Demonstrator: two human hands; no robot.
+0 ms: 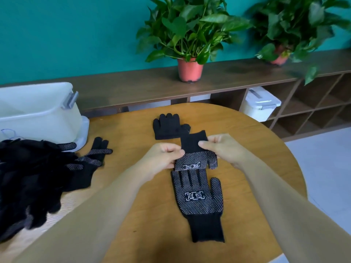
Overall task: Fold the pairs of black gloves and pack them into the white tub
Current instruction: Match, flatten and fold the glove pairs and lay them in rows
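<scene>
Both the left hand (pixel 161 158) and right hand (pixel 226 149) pinch the half-folded glove (pixel 190 144) just beyond the flat glove (pixel 199 198); best keep its edges square over that glove's fingers, folding evenly.

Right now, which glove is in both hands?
The doubled-over glove in the middle: left hand and right hand pinch its cuff. The flat glove below it, the folded glove beyond and the pile lie unheld.

Bright, even light; soft focus, edges warped.
</scene>
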